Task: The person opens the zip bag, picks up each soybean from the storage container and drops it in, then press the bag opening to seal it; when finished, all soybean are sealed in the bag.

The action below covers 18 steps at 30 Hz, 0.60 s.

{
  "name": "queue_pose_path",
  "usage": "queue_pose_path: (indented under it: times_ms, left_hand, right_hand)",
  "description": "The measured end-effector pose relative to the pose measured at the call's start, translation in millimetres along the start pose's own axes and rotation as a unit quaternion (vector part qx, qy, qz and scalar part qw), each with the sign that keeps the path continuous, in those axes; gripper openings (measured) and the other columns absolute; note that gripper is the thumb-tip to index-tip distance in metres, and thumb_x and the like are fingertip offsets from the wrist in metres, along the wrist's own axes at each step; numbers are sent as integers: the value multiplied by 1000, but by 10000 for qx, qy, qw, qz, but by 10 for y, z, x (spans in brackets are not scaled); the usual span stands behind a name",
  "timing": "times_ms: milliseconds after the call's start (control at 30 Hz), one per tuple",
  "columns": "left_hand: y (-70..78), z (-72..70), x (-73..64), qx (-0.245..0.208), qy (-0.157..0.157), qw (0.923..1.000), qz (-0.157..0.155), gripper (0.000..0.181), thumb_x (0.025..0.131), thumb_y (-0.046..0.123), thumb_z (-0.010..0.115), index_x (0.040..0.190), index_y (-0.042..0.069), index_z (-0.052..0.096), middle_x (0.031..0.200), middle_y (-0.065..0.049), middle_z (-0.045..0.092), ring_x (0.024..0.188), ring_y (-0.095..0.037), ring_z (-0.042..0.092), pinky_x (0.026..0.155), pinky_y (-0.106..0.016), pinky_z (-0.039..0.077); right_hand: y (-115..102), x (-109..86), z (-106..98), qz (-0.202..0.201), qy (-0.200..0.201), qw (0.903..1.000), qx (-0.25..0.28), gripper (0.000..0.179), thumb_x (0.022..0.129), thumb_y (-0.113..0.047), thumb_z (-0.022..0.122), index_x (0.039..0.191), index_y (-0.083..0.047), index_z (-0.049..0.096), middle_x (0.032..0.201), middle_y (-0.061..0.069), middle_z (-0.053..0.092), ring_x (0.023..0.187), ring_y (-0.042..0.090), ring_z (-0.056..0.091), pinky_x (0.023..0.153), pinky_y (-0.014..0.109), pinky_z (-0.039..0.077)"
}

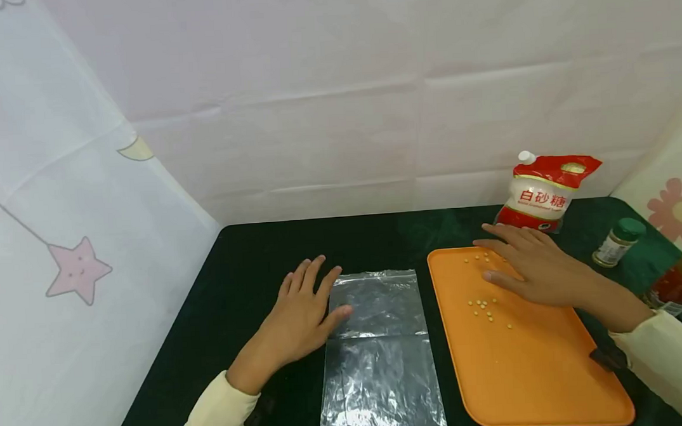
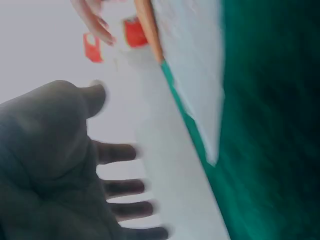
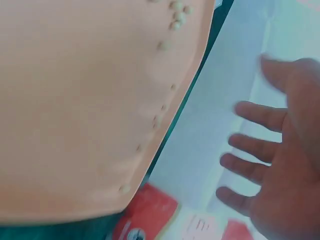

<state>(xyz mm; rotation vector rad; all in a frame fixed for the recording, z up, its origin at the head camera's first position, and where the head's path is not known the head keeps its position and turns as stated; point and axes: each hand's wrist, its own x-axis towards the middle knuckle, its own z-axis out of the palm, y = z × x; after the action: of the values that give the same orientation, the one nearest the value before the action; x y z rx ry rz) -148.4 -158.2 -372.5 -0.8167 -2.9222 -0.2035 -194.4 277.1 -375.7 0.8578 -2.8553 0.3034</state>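
Note:
My left hand hovers over the upper left edge of a clear zip bag, fingers spread and holding nothing. The bag lies flat on the dark green tablecloth. To its right is an orange tray with several small pale yellow beans scattered on it. Above the tray's far right part, my right hand stretches out palm down, with no object in it. Both wrist views show loose, extended fingers. In the right wrist view, more beans lie along the tray's rim.
A red and white sugar pouch with a white cap stands behind the tray. Right of it are a small green-capped jar and a bottle with a yellow cap, close to my right forearm. A pale cloth hangs behind the table.

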Motion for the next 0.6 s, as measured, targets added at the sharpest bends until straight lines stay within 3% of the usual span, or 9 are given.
queue_pose_path:
  times_ms: [133,267,400,500,600]
  left_hand:
    - [276,-143,-181,-95,-552,9966,612,55,103,52,49,134,8,60,137,-15,47,120,-29,51,88,-42,52]
    - [542,-246,-396,-77,-1425,9835,1110,49,103,55,44,118,15,68,115,-2,58,97,-13,56,74,-31,53]
    - [677,-197,-548,101,-2162,9647,1498,50,102,60,41,115,20,69,109,4,62,93,-9,59,72,-28,54]
    - [700,-105,-627,212,-2314,9570,1734,45,102,57,47,114,20,69,110,4,62,88,-8,58,64,-23,52]
    - [678,-42,-678,254,-2320,9548,1842,42,99,57,54,115,21,69,116,3,63,91,-8,59,62,-21,50]
  right_hand:
    - [-85,277,73,-470,6,9987,-189,36,96,-37,70,124,-16,67,132,7,61,125,34,51,104,61,34]
    - [-240,629,189,-932,-38,9955,-181,17,93,-27,74,108,-18,73,109,-2,69,103,23,59,90,48,45]
    - [-428,942,344,-1420,-79,9898,-112,11,92,-22,76,102,-18,73,95,-7,68,87,15,57,78,38,46]
    - [-571,1118,467,-1650,-198,9861,-65,12,92,-21,76,102,-15,72,90,-7,65,82,13,58,74,36,47]
    - [-689,1256,567,-1696,-404,9847,-53,15,92,-23,76,103,-14,71,89,-5,63,80,13,59,71,35,48]
